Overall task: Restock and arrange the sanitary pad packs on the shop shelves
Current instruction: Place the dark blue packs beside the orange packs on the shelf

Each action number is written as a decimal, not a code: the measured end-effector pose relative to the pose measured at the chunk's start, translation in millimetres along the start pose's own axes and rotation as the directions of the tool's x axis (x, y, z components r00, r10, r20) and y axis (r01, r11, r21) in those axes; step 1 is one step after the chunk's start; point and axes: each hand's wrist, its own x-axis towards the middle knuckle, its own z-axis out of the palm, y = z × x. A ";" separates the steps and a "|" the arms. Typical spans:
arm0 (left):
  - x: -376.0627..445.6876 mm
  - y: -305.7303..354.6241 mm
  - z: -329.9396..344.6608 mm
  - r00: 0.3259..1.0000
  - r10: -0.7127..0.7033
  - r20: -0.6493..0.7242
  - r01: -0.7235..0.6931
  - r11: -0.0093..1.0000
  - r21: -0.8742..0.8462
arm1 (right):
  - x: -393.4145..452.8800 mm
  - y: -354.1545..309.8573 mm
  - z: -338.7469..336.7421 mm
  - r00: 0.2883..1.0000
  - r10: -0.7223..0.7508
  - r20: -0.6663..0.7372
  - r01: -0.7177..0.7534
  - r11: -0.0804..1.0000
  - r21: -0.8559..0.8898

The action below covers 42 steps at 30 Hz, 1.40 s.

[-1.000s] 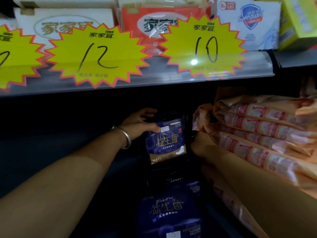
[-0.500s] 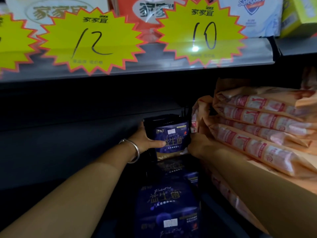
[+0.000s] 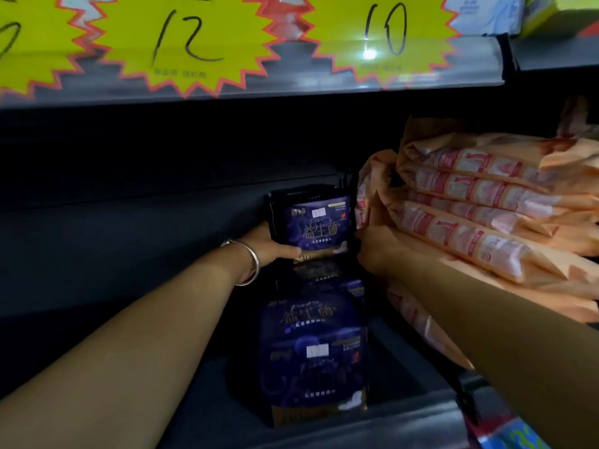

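Deep on the shelf (image 3: pixel 129 241), left hand (image 3: pixel 270 246) fingers grip the upright purple pack (image 3: pixel 316 226); right hand's (image 3: pixel 372 251) grip unclear.

A shop, seen at a retail shelf bay. Yellow starburst price tags (image 3: pixel 184 43) handwritten "12" and "10" clip to the upper shelf edge strip (image 3: pixel 479 64). Boxed goods (image 3: pixel 479 11) stand above it at far right. On the dark lower shelf (image 3: pixel 405 426), identical purple pad packs (image 3: pixel 312 354) sit in a row running near to far; a stack of peach-coloured packs (image 3: pixel 479 218) lies to the right.
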 end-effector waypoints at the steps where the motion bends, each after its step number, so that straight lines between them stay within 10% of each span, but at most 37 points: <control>1: -8.4 -0.6 -1.2 1.000 -0.019 -0.016 0.020 0.999 0.040 | -9.2 -0.6 -1.9 1.000 -0.014 -0.002 0.014 0.999 -0.044; 9: -144.1 -29.5 2.5 0.977 0.029 -0.209 0.057 0.919 0.391 | -155.2 3.3 -0.7 0.993 -0.113 -0.029 0.101 0.955 -0.278; 14: -210.9 -41.7 19.4 0.862 0.314 -0.398 -0.091 0.869 0.486 | -218.4 19.5 16.5 0.965 -0.222 -0.143 0.161 0.924 -0.347; 19: -304.7 -106.0 78.8 0.879 0.409 -0.245 -0.200 0.783 0.589 | -300.9 54.2 84.7 0.926 -0.352 -0.140 0.287 0.893 -0.346; 25: -355.6 -199.8 170.4 0.993 0.067 0.099 -0.114 0.775 0.622 | -361.7 95.7 179.0 0.872 -0.471 0.135 0.490 0.839 -0.238; 32: -363.4 -287.3 242.1 0.935 -0.248 0.253 0.004 0.722 0.692 | -391.1 127.8 277.4 0.670 -0.341 0.659 0.509 0.857 -0.075; 42: -351.8 -352.8 275.7 0.848 -0.455 0.272 0.097 0.637 0.765 | -401.5 152.7 348.7 0.480 -0.211 0.851 0.414 0.910 -0.008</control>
